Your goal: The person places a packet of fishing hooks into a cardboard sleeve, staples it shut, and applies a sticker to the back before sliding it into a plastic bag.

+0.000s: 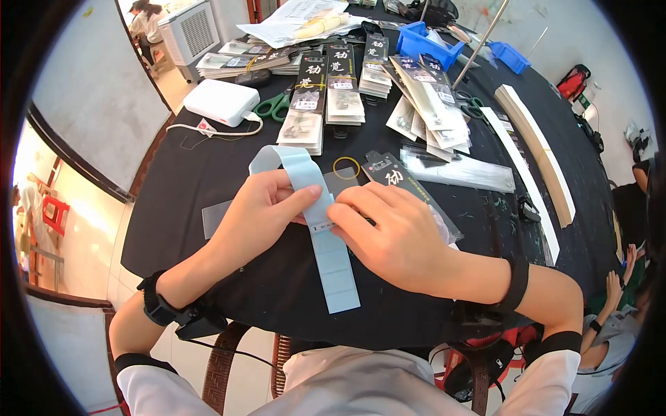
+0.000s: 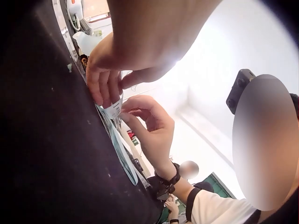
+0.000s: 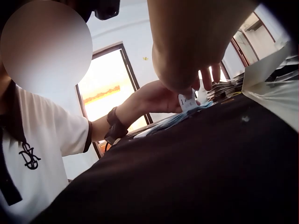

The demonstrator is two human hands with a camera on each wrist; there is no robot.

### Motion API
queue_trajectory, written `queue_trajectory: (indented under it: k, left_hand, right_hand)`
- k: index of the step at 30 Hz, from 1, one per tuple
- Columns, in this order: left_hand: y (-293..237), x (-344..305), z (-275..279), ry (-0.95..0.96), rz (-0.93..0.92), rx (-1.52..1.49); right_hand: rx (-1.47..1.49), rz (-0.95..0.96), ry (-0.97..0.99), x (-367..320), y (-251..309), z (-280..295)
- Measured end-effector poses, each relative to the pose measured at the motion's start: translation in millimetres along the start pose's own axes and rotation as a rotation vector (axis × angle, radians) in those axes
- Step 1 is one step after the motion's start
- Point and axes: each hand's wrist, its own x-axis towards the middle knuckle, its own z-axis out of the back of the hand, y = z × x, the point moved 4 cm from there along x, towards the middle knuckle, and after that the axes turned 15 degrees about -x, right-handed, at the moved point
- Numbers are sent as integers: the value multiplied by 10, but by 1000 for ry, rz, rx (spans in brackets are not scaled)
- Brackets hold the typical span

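A pale blue strip of sticker labels (image 1: 334,270) hangs down over the black cloth, its upper end curling back in a loop. My left hand (image 1: 258,211) grips the strip, the thumb lying on its face. From the other side my right hand (image 1: 397,239) pinches the edge of a small white printed label (image 2: 113,110) with thumb and fingertips. That label stands up from the strip in both wrist views. Beyond the hands lie a yellow rubber band (image 1: 346,168) and a black-topped hook packet (image 1: 392,173), partly covered by the right hand.
Bundled black-and-white packets (image 1: 345,83) and a loose pile of them (image 1: 433,104) lie farther back. Green-handled scissors (image 1: 274,106), a white box with a cable (image 1: 220,102), blue bins (image 1: 427,45) and long white strips (image 1: 538,156) are around them.
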Motion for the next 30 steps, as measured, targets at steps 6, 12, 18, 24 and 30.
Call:
queue_trajectory:
  k: [6, 12, 18, 24, 30]
  left_hand:
    - [-8, -21, -18, -20, 9, 15]
    - [1, -25, -18, -20, 3, 23]
    - [-9, -28, -26, -16, -11, 39]
    - [-15, -37, -43, -15, -16, 16]
    - [-3, -29, -40, -7, -23, 22]
  right_hand:
    - [-39, -44, -30, -28, 14, -26]
    - [-76, -23, -138, -26, 27, -45]
    - [-55, -43, -151, -18, 14, -40]
    - [-50, -41, -124, -25, 10, -47]
    - [-57, 0, -124, -43, 42, -50]
